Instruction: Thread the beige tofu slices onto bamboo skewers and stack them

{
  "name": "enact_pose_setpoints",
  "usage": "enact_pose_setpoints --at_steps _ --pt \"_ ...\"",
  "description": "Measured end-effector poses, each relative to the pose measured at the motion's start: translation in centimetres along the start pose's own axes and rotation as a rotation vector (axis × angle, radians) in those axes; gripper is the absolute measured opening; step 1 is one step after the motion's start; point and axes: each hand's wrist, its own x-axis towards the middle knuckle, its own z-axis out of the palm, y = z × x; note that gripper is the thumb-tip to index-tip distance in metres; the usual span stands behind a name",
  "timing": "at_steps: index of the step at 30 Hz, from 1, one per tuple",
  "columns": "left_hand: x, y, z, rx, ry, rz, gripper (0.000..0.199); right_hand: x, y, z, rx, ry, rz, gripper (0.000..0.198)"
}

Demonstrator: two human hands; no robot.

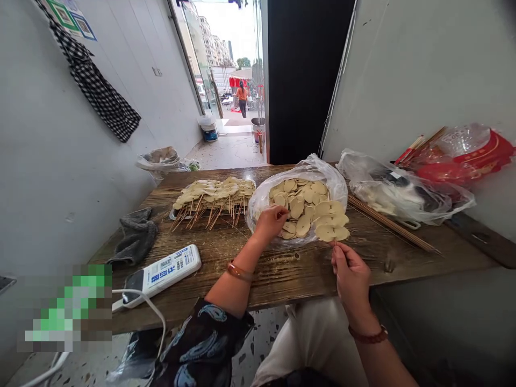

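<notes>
My right hand (351,274) pinches the lower end of a thin wooden skewer (335,243). Pale, thin round slices (331,220) are threaded on it in overlapping rows, held upright at the bag's right edge. Over the open clear plastic bag (258,196), my left hand (273,221) has its fingers pressed together among loose pale slices (304,223); whether a slice is between the fingertips I cannot make out. Left of the bag, a pile of loaded skewers (215,196) lies on a tray, bare stick ends toward me.
A bundle of bare skewers (389,223) lies at right beside a crumpled plastic bag (407,193) and red packaging (463,164). On the wooden table's (282,277) left are a dark cloth (135,236) and a white power bank (169,271) with a cable. A person (242,97) stands outside the doorway.
</notes>
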Motion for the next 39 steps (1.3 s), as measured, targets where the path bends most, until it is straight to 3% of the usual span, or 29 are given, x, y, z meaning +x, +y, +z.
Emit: enact_pose_setpoints --at_steps 5,8,12,16,19,23,27,33,39 --pt "-0.2 -0.2 0.1 0.35 -0.275 0.197 0.023 0.0 -0.2 0.0 -0.022 -0.002 -0.005 0.04" --pt "-0.1 -0.6 -0.2 0.379 -0.381 0.238 0.028 0.0 -0.2 -0.1 -0.023 -0.009 0.008 0.04" --pt "0.1 -0.8 -0.6 0.298 -0.421 0.265 0.031 0.0 -0.2 -0.1 -0.002 -0.013 0.019 0.039" --pt "0.1 -0.8 -0.4 0.229 -0.355 0.26 0.023 0.0 -0.3 -0.1 0.007 -0.023 0.028 0.038" --pt "0.2 -0.9 -0.2 0.11 -0.246 0.128 0.017 -0.1 -0.5 -0.1 0.008 -0.041 0.027 0.038" --pt "0.4 -0.9 -0.6 -0.298 -0.138 -0.154 0.013 -0.2 -0.6 -0.3 -0.016 -0.102 0.046 0.038" --pt "0.4 -0.4 -1.0 -0.658 -0.059 -0.311 0.029 0.1 -0.6 -0.8 -0.103 -0.235 0.079 0.037" --pt "0.1 0.4 -1.5 -0.862 -0.011 -0.342 0.039 0.5 -0.9 -1.2 -0.241 -0.426 0.088 0.037" --pt "0.2 0.9 -2.5 -0.834 0.093 -0.305 0.031 0.7 -0.9 -1.2 -0.311 -0.508 0.059 0.037"
